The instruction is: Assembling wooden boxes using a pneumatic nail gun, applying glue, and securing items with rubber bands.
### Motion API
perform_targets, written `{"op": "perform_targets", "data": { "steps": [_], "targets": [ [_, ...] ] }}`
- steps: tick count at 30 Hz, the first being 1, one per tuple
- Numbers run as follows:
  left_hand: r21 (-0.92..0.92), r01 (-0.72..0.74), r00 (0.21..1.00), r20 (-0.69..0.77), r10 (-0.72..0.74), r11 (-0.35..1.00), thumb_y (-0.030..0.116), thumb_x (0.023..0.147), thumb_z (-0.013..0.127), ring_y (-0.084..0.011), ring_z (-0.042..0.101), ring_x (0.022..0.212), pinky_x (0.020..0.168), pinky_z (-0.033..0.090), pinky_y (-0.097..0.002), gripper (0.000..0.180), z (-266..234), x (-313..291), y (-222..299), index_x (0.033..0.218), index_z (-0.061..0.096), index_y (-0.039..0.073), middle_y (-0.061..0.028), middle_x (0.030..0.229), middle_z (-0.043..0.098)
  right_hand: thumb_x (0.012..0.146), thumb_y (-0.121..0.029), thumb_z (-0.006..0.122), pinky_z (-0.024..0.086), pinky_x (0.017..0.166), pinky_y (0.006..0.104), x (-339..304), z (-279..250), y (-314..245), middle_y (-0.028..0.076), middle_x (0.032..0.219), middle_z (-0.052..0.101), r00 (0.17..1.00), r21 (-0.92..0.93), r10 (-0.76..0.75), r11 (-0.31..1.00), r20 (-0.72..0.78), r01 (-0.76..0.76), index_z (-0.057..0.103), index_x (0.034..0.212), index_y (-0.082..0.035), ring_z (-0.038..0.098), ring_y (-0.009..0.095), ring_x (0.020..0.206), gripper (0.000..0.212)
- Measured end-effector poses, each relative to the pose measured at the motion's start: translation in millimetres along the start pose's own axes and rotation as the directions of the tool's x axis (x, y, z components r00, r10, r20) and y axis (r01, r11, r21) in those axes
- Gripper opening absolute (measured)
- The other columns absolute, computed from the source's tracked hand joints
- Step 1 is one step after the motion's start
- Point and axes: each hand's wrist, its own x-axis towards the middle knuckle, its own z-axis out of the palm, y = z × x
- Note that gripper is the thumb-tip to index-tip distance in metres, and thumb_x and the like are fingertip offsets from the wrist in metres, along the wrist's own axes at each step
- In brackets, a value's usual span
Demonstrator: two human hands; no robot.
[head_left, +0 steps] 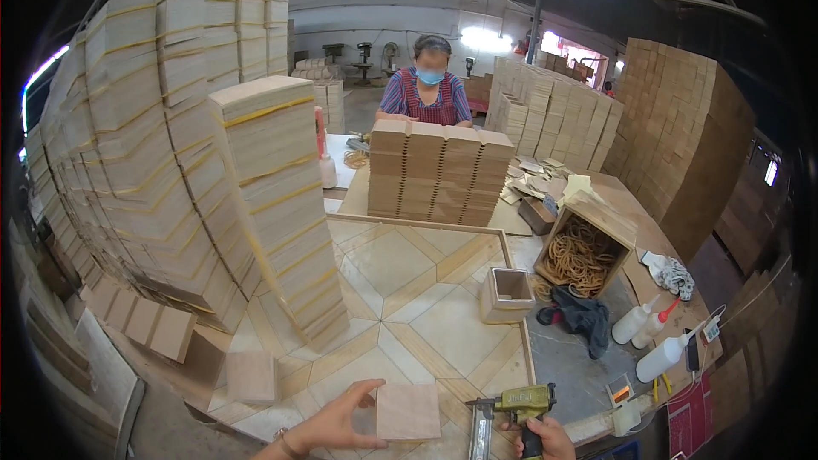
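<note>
My left hand (337,422) is beside a pale square wooden block (408,411) at the near edge of the patterned tabletop (375,349). Its thumb and fingers are spread in a C at the block's left edge; whether they touch it I cannot tell. My right hand (548,439) is wrapped round the black grip of a green nail gun (520,402), just right of the block. The gun's nose points left, with its silver magazine hanging down. Another wooden block (252,377) sits to the left of my left hand.
A tall banded stack of wooden pieces (281,213) stands left, before larger stacks (128,145). A hollow box (509,296), a crate of rubber bands (584,255), a dark glove (579,319) and glue bottles (660,358) are right. Beyond a brown stack (439,175) sits a person (426,98).
</note>
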Motion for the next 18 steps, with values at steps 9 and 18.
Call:
{"op": "perform_targets", "data": {
  "steps": [9, 18],
  "targets": [
    [-0.058, -0.097, 0.987, -0.131, 0.088, 0.994, 0.025, 0.056, 0.086, -0.0259, 0.046, 0.11, 0.096, 0.038, -0.0348, 0.093, 7, 5, -11, 0.133, 0.037, 0.006, -0.0135, 0.122, 0.044, 0.085, -0.032, 0.064, 0.048, 0.045, 0.0263, 0, -5, 1, 0.006, 0.067, 0.06, 1.0, -0.094, 0.009, 0.996, 0.023, -0.007, 0.055, 0.103, -0.004, 0.057, 0.015, 0.05, 0.034],
    [-0.052, -0.164, 0.978, -0.139, 0.155, 0.985, 0.026, 0.051, 0.087, -0.0329, 0.042, 0.121, 0.1, 0.036, -0.038, 0.101, -1, 4, -19, 0.135, 0.034, 0.002, -0.0191, 0.129, 0.042, 0.084, -0.036, 0.065, 0.047, 0.045, 0.029, 8, -3, -1, 0.008, 0.065, 0.06, 1.0, -0.156, -0.004, 0.988, -0.01, 0.002, 0.056, 0.105, 0.0, 0.057, 0.017, 0.049, 0.043]
  ]
}}
